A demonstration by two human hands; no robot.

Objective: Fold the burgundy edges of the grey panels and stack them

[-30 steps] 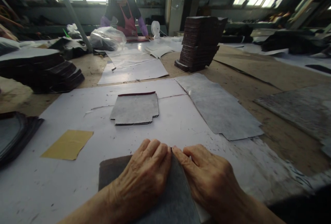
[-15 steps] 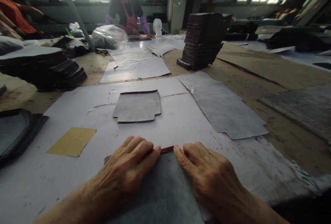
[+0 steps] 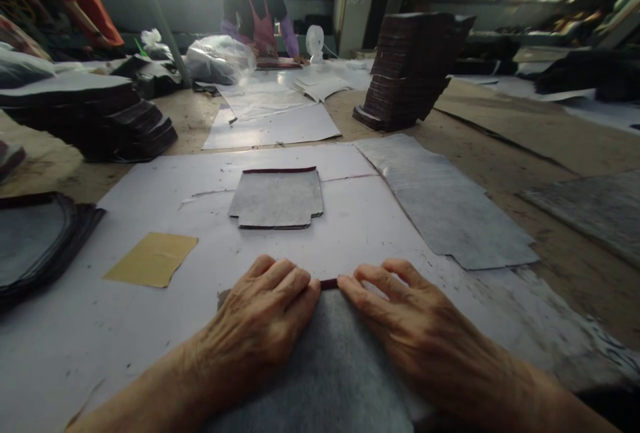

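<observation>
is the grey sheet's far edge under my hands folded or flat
Folded over, apparently: between your left hand and right hand, a dark red strip edges the grey sheet. Under the hands, cannot tell.

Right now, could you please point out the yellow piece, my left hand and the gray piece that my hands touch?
Yellow piece (image 3: pixel 153 259): head view, middle of its surface.
Left hand (image 3: pixel 266 311): head view, middle of its back.
Gray piece (image 3: pixel 330 363): head view, its visible upper face.

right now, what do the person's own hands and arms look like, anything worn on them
The left hand and right hand are bare, without gloves, and their knuckles stand out. No ring, watch or bracelet shows, though some fingers are partly hidden. The forearms show no sleeves as far as the picture reaches.
</observation>
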